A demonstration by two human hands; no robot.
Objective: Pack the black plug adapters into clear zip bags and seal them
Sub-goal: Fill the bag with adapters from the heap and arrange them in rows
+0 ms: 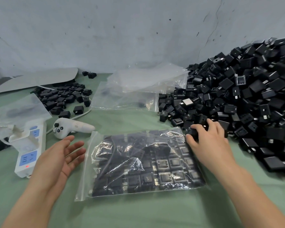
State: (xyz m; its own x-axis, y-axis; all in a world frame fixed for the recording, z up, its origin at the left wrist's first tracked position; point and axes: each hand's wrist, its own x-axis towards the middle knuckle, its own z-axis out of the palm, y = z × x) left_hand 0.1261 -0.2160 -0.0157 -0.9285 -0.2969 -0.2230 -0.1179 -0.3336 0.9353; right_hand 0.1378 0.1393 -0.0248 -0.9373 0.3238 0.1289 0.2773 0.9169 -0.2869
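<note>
Filled zip bag [138,162] of black plug adapters lying mid-bench on green cloth [138,211].
Left hand [59,155] open, empty, beside bag's zip edge; right hand [206,139] curled on adapters at loose pile [245,96], grip unclear.

The adapter pile [247,99] runs off the right edge, and the right hand [206,139] hides adapters beneath its fingers.

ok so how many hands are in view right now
2. The left hand hovers open beside the filled zip bag; the right hand reaches into the adapter pile.
</note>
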